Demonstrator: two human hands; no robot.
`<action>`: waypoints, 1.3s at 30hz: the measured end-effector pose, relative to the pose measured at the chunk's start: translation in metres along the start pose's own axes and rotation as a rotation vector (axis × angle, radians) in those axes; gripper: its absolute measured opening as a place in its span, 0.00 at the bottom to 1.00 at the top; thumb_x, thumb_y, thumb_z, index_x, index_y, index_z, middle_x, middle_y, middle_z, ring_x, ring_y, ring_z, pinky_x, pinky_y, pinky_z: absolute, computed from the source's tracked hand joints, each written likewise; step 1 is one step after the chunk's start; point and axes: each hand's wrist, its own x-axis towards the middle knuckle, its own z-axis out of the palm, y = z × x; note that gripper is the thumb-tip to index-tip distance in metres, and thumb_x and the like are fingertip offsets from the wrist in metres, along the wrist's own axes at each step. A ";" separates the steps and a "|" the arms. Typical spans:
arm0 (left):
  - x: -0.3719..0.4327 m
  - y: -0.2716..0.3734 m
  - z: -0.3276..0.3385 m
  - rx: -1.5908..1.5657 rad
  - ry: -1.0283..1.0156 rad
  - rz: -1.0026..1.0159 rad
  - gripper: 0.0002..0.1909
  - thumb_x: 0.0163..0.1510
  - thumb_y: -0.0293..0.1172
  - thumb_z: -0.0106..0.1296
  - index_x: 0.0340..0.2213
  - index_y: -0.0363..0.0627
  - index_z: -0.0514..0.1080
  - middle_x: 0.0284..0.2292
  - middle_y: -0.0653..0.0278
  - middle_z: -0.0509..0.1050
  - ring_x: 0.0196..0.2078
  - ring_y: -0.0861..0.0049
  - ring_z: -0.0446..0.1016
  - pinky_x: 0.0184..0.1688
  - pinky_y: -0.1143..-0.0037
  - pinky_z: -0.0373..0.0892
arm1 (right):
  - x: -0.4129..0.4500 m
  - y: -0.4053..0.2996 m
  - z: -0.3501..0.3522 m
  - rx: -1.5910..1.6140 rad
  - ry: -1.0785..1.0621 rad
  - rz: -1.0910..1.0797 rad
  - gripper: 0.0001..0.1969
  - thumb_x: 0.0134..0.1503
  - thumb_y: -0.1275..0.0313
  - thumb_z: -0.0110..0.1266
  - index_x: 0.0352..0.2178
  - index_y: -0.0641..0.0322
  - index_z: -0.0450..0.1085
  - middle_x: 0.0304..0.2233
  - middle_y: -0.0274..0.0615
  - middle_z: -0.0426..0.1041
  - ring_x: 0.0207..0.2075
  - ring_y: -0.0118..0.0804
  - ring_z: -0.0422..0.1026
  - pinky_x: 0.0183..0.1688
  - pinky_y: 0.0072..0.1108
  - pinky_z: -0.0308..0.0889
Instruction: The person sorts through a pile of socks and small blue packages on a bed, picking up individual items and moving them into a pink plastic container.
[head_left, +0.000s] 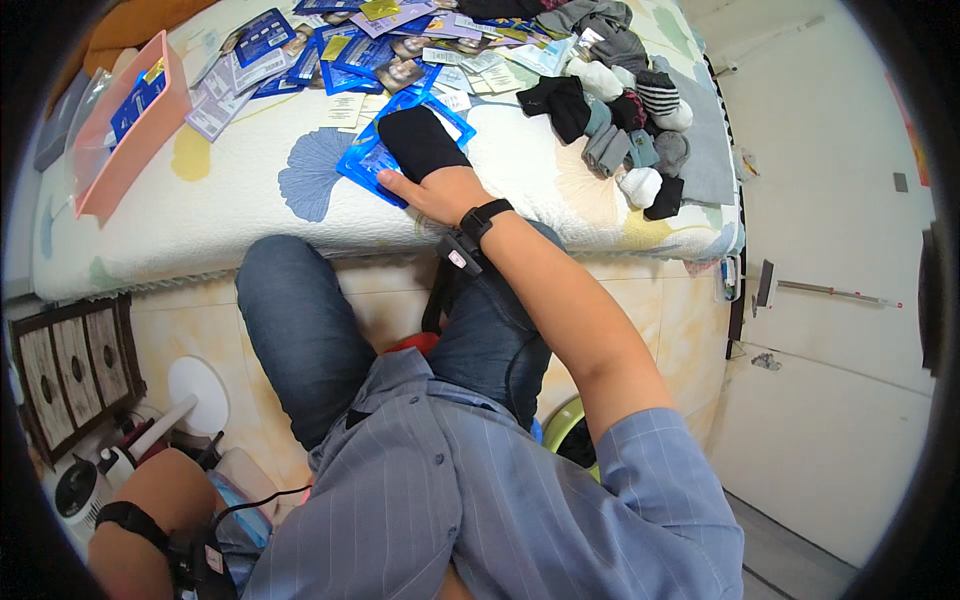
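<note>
My right hand (439, 191) reaches over the bed, its fingers hidden by a black cloth piece (421, 141) that looks like a sock. Its thumb sticks out to the left and rests on a bright blue plastic pouch (362, 166). The pouch lies flat under the black cloth; whether my fingers grip anything is hidden. At the lower left is my left arm with a black wristband (131, 519) and a small device; the shape and hold of my left hand cannot be made out. Rolled and folded socks (606, 150) are heaped to the right of my right hand.
Blue and purple packets (356, 56) and paper slips (343, 109) are strewn over the quilt (247, 199). A pink plastic bin (135, 150) with packets stands at the left. A grey cloth (701, 142) lies right of the socks. Below are a green bucket (562, 424) and a white fan (79, 487).
</note>
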 end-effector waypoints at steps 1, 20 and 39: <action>0.001 0.002 0.001 -0.004 -0.011 -0.003 0.13 0.73 0.39 0.40 0.42 0.44 0.69 0.25 0.68 0.68 0.21 0.82 0.65 0.25 0.79 0.63 | 0.002 -0.005 -0.004 -0.043 -0.207 0.131 0.45 0.61 0.31 0.41 0.63 0.58 0.64 0.51 0.63 0.75 0.53 0.57 0.74 0.56 0.37 0.69; 0.002 0.007 0.010 -0.022 -0.086 -0.037 0.11 0.72 0.37 0.43 0.44 0.43 0.70 0.25 0.67 0.70 0.21 0.83 0.66 0.24 0.80 0.63 | 0.001 0.002 0.010 0.092 0.276 -0.262 0.35 0.65 0.46 0.50 0.64 0.61 0.63 0.64 0.55 0.64 0.66 0.55 0.60 0.67 0.34 0.57; -0.043 -0.082 0.006 0.098 0.329 -0.444 0.09 0.71 0.34 0.46 0.45 0.42 0.70 0.24 0.66 0.72 0.21 0.83 0.67 0.23 0.82 0.63 | 0.009 0.005 0.013 0.112 -0.023 -0.015 0.36 0.65 0.44 0.49 0.63 0.62 0.65 0.63 0.56 0.66 0.65 0.55 0.63 0.65 0.34 0.58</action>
